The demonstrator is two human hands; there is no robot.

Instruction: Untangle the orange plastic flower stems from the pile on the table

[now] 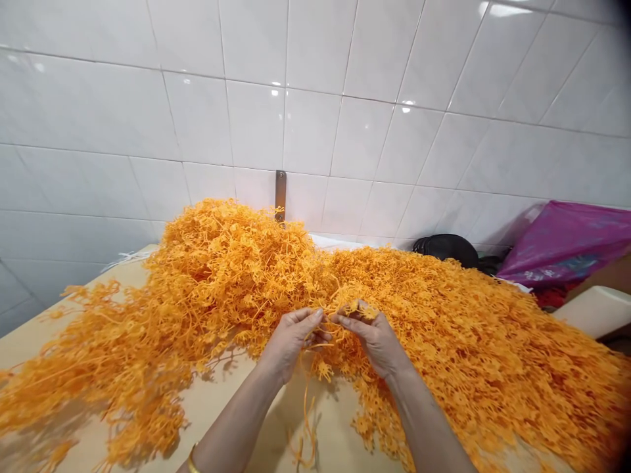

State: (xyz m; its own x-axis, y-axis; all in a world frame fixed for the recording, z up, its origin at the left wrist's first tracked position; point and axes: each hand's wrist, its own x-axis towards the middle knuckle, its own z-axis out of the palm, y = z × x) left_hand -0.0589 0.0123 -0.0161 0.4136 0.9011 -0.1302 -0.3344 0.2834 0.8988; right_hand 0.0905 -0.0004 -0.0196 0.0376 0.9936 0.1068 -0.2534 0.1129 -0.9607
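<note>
A big heap of orange plastic sprigs [236, 276] with thin stems and small flower-like tips covers most of the beige table [221, 407]. My left hand [290, 338] and my right hand [374, 338] meet at the front middle of the heap. Both pinch orange sprigs [335, 314] between fingertips and thumb. A few loose stems [308, 420] dangle from the hands toward the table.
A white tiled wall [315, 98] stands right behind the table, with a small metal bracket [280, 194] on it. At the back right lie a black object [446, 248], a purple plastic bag [566, 240] and a cream-coloured object [596, 309].
</note>
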